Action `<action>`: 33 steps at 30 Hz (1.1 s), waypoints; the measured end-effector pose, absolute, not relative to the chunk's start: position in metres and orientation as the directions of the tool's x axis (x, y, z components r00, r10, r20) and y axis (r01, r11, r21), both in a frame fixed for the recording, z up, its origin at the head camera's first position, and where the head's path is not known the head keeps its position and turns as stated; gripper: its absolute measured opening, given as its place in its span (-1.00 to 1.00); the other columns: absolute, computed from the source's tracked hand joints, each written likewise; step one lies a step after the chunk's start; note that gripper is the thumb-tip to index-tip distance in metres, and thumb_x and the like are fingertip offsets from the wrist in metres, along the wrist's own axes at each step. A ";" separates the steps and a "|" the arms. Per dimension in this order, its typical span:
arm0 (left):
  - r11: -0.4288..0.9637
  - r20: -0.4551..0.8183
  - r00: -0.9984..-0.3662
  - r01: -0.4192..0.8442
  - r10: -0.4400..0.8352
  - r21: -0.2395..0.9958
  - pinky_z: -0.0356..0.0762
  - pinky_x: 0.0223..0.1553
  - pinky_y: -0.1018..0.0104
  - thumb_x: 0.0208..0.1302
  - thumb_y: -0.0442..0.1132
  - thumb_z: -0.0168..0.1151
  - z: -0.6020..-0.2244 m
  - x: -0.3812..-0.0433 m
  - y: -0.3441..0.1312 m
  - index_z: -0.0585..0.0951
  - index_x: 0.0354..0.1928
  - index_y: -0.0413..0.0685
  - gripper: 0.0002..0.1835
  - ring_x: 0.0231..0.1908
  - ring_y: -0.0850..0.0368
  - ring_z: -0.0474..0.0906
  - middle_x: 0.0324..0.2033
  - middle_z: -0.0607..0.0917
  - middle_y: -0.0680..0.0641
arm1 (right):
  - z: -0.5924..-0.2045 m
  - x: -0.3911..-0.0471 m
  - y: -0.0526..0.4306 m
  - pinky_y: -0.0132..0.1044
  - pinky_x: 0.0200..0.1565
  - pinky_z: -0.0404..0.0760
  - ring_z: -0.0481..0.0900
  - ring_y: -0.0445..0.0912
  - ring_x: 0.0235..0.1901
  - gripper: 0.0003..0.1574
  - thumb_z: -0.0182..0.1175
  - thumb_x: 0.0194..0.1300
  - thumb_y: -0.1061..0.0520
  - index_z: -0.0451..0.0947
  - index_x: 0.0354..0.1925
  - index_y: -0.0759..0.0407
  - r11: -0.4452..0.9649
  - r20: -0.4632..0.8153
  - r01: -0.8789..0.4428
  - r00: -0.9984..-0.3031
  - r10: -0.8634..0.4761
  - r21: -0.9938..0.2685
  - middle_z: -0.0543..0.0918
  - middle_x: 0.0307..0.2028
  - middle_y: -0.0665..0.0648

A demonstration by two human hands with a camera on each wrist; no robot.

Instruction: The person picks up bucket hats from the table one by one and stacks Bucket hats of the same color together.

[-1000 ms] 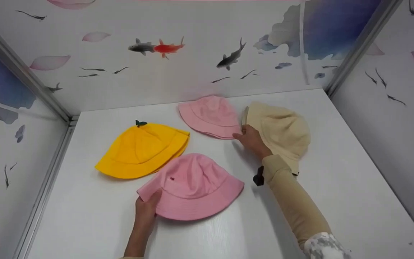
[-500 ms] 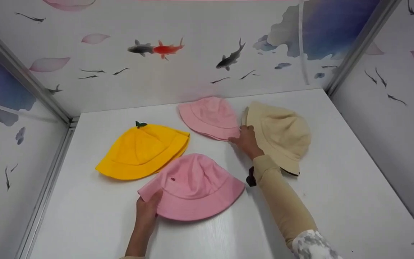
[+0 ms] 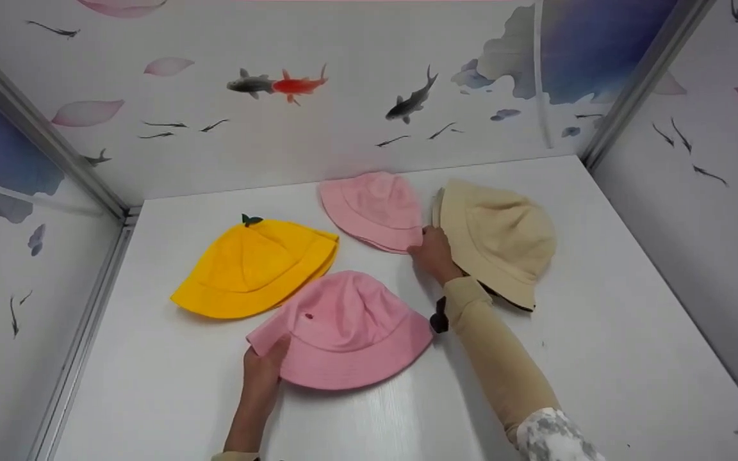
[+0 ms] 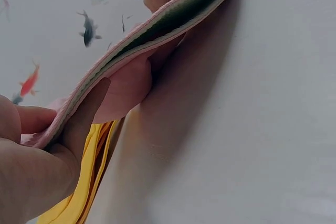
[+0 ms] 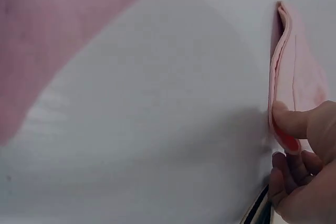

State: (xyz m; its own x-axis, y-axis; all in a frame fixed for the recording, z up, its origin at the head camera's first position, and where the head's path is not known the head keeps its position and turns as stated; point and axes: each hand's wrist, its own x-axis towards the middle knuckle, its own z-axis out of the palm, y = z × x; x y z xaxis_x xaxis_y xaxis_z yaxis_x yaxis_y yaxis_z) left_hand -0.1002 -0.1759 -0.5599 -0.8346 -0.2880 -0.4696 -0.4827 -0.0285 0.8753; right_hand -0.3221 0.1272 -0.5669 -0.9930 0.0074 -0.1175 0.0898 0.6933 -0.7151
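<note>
My left hand [image 3: 262, 374] pinches the left end of the brim of a pink bucket hat [image 3: 350, 326] at the front. In the left wrist view, the folded brim [image 4: 113, 59] lies between thumb and fingers, its green-grey lining showing. Farther back, my right hand [image 3: 434, 253] grips the right corner of a paler pink bucket hat [image 3: 375, 208]. The right wrist view shows my thumb pressed on that hat's brim [image 5: 282, 72] and the other fingers curled by its corner. A beige bucket hat [image 3: 513, 237] lies just right of this hand.
On the left lies a yellow bucket hat [image 3: 250, 272] with a green leaf on top, its brim close to the front pink hat. White panels printed with fish [image 3: 410, 102] enclose the white table [image 3: 599, 358] at the back and sides.
My right hand has moved left from the beige hat's edge onto the paler pink hat's corner, which has shifted slightly. The left hand keeps its hold on the front pink hat.
</note>
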 end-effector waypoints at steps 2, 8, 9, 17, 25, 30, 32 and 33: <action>-0.032 -0.473 -0.832 -0.485 -0.289 0.874 0.35 0.42 0.02 0.39 0.00 0.23 -0.560 -0.100 -0.176 0.16 0.51 -0.03 -0.23 0.26 -0.12 0.38 0.41 0.37 -0.17 | -0.567 -0.321 0.126 -0.09 0.01 0.53 0.46 0.07 -0.09 -0.58 0.11 0.31 0.26 0.50 0.08 0.48 0.652 -0.119 0.101 -0.993 0.017 -0.751 0.59 -0.05 0.35; -0.044 -0.481 -0.828 -0.490 -0.287 0.871 0.34 0.43 0.04 0.38 0.01 0.24 -0.560 -0.100 -0.176 0.16 0.51 0.00 -0.23 0.28 -0.11 0.38 0.41 0.37 -0.14 | -0.556 -0.317 0.119 -0.22 -0.18 0.48 0.44 -0.01 -0.21 -0.58 0.00 0.38 0.17 0.51 0.09 0.39 0.513 -0.179 0.206 -0.979 0.102 -0.833 0.60 -0.10 0.26; -0.048 -0.481 -0.828 -0.490 -0.287 0.871 0.34 0.43 0.04 0.38 0.00 0.24 -0.560 -0.100 -0.176 0.16 0.51 0.00 -0.23 0.29 -0.11 0.38 0.41 0.37 -0.14 | -0.553 -0.316 0.117 -0.22 -0.16 0.50 0.46 -0.01 -0.19 -0.57 0.00 0.40 0.15 0.50 0.11 0.38 0.492 -0.186 0.220 -0.976 0.116 -0.842 0.61 -0.07 0.27; -0.047 -0.488 -0.814 -0.500 -0.314 0.865 0.36 0.42 0.05 0.36 0.02 0.25 -0.563 -0.100 -0.175 0.18 0.51 -0.01 -0.23 0.26 -0.11 0.40 0.40 0.39 -0.15 | -0.537 -0.305 0.111 -0.36 -0.34 0.54 0.62 -0.06 -0.31 -0.63 -0.01 0.49 0.12 0.55 0.06 0.33 0.406 -0.037 0.111 -0.982 0.187 -0.907 0.68 -0.21 0.27; -0.038 -0.491 -0.809 -0.508 -0.322 0.861 0.39 0.39 0.04 0.28 0.14 0.32 -0.568 -0.098 -0.175 0.19 0.50 -0.04 -0.13 0.22 -0.11 0.42 0.38 0.40 -0.18 | -0.515 -0.297 0.118 -0.43 -0.46 0.47 0.61 -0.09 -0.45 -0.73 0.06 0.47 0.19 0.64 -0.07 0.32 0.420 0.234 -0.127 -0.948 0.215 -0.899 0.68 -0.39 0.28; -0.047 -0.486 -0.815 -0.499 -0.316 0.865 0.37 0.41 0.02 0.31 0.13 0.29 -0.567 -0.098 -0.177 0.19 0.50 -0.07 -0.14 0.23 -0.12 0.40 0.39 0.39 -0.21 | -0.500 -0.289 0.121 -0.46 -0.46 0.49 0.61 -0.14 -0.50 -0.72 0.11 0.44 0.25 0.71 -0.01 0.25 0.439 0.338 -0.225 -0.920 0.198 -0.870 0.73 -0.42 0.28; -0.050 -0.483 -0.820 -0.493 -0.307 0.869 0.36 0.41 0.02 0.33 0.14 0.27 -0.567 -0.098 -0.177 0.19 0.50 -0.06 -0.15 0.24 -0.11 0.39 0.39 0.39 -0.21 | -0.495 -0.284 0.121 -0.46 -0.47 0.48 0.57 -0.15 -0.52 -0.70 0.12 0.43 0.27 0.72 0.02 0.21 0.444 0.380 -0.267 -0.906 0.188 -0.855 0.74 -0.43 0.27; -0.051 -0.481 -0.822 -0.490 -0.304 0.870 0.36 0.42 0.01 0.34 0.14 0.26 -0.567 -0.099 -0.176 0.20 0.50 -0.06 -0.17 0.24 -0.11 0.39 0.38 0.40 -0.21 | -0.492 -0.281 0.120 -0.46 -0.47 0.45 0.54 -0.16 -0.54 -0.69 0.12 0.42 0.29 0.72 0.02 0.20 0.446 0.401 -0.289 -0.898 0.182 -0.847 0.74 -0.44 0.27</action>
